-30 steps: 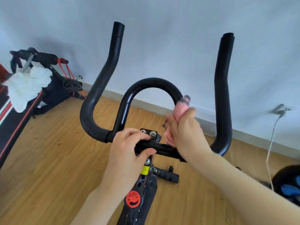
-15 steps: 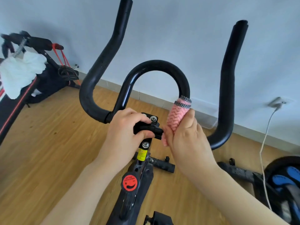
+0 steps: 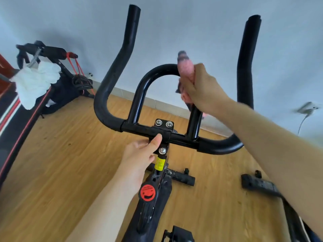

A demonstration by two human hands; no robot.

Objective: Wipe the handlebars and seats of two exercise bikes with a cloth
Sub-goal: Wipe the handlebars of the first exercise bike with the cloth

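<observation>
On the handlebar [image 3: 111, 109] loop, right hand [image 3: 202, 88] clutches blurred pink cloth [image 3: 186, 70]; left hand [image 3: 139, 154] apparently steadies clamp [image 3: 163, 130], fingers loose.

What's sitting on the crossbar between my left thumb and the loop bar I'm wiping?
In the head view, the black clamp plate with two silver bolts sits between the left hand and the loop bar.

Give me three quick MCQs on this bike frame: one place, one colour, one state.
1. Where is the cloth?
A. on the floor
B. on the inner loop bar
C. on the red knob

2. What colour is the cloth?
A. pink
B. green
C. blue

3. What is the right hand doing?
A. hanging free
B. resting flat on the floor
C. gripping the cloth round the bar

Key: 1 B, the cloth sits wrapped at the loop's upper right; 2 A, its knit reads pink; 3 C, its fingers curl round the cloth.
</observation>
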